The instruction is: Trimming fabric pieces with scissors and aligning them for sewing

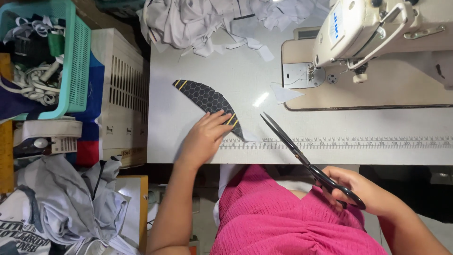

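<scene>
Pressing flat with spread fingers, the left hand (204, 137) pins the curved black fabric piece (207, 101) near the bench (188, 71) front edge. The right hand (363, 189) grips black scissors (302, 158), blades slightly parted, tips just beside the fabric's corner; bare bench lies between fabric and sewing machine (368, 33).

Open table (188, 71) between fabric pile (207, 21) and sewing machine (358, 28); scissors (302, 156) cross the front edge.

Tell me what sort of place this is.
Most likely a sewing or garment workshop: an industrial sewing machine on the table, the right hand holding black scissors, the left hand on a cut fabric piece.
</scene>
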